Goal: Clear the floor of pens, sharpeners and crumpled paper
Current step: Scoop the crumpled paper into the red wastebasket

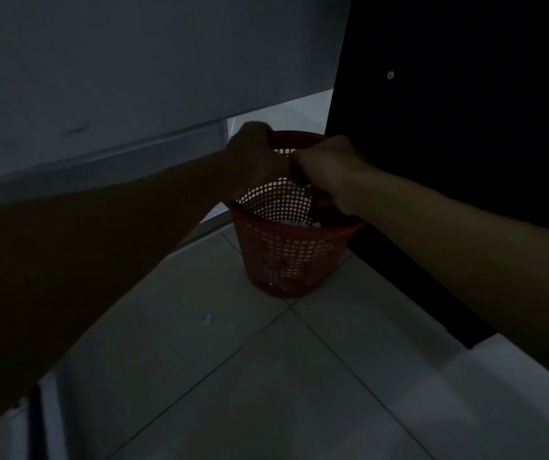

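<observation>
Although the light is poor, the layout can be read: a pale tiled floor [299, 376] fills the near half of the scene, a light wall [117, 61] runs along the far left, and a dark panel [465, 94] stands at the far right. A red mesh basket [286, 257] stands upright on the tiles in the corner between them, something white showing faintly at its bottom.

Both hands meet directly above the basket mouth. The left hand [256, 157] sits over the far left of the rim, fingers curled; the right hand [329, 164] touches it from the right, also curled. What they pinch between them is hidden in shadow; whether either holds paper or a pen cannot be told.

One small pale scrap [206, 320] lies on the floor, near and left of the basket, well apart from both hands. It lies below the left forearm, so the left hand is judged the nearer for retrieval. Its long axis cannot be read.
</observation>
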Demonstrator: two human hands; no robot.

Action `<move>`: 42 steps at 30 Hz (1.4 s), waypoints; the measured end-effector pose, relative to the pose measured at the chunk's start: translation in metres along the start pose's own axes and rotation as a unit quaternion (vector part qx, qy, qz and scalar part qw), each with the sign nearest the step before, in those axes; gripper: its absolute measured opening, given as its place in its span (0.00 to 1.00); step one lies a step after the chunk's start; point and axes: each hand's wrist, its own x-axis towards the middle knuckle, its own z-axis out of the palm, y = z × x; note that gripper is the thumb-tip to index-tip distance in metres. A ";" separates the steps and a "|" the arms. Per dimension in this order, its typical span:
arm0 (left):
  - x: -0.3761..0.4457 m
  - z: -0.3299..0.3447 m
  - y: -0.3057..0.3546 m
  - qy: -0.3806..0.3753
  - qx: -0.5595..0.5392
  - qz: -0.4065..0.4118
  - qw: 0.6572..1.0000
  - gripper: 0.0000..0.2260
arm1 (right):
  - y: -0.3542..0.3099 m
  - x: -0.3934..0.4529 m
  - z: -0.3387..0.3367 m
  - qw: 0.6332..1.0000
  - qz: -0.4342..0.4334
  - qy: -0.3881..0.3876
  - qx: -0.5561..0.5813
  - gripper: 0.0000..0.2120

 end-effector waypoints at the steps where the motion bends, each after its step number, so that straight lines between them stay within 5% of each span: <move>1: -0.006 -0.006 0.001 0.012 -0.005 -0.001 1.000 0.22 | 0.000 -0.009 0.003 0.998 -0.048 0.032 -0.008 0.11; 4: -0.040 -0.025 -0.004 0.111 -0.037 0.058 0.991 0.25 | -0.002 -0.044 0.018 0.968 -0.221 0.117 -0.008 0.06; 9: -0.104 -0.047 -0.052 0.278 -0.033 0.038 0.959 0.06 | 0.027 -0.093 0.072 0.901 -0.417 0.115 -0.003 0.00; 16: -0.193 -0.039 -0.135 0.159 -0.001 -0.110 0.981 0.07 | 0.134 -0.088 0.165 0.922 -0.298 -0.145 -0.199 0.16; 21: -0.235 -0.040 -0.154 0.070 0.042 -0.130 0.988 0.06 | 0.159 -0.092 0.192 0.890 -0.239 -0.227 -0.314 0.23; 28: -0.267 -0.045 -0.163 -0.089 0.065 -0.112 0.988 0.02 | 0.163 -0.106 0.195 0.872 -0.254 -0.185 -0.375 0.19; 33: -0.270 -0.049 -0.157 -0.083 0.065 -0.115 0.988 0.02 | 0.161 -0.123 0.184 0.927 -0.260 -0.130 -0.239 0.12; 35: -0.266 -0.052 -0.152 -0.063 0.061 -0.114 0.990 0.02 | 0.133 -0.128 0.169 0.927 -0.325 -0.065 -0.175 0.08; 39: -0.257 -0.061 -0.136 -0.042 0.063 -0.101 0.992 0.03 | 0.042 -0.130 0.103 0.865 -0.476 0.114 -0.105 0.05; 42: -0.252 -0.066 -0.124 -0.023 0.056 -0.082 0.995 0.04 | 0.005 -0.105 0.054 0.854 -0.451 0.233 -0.113 0.06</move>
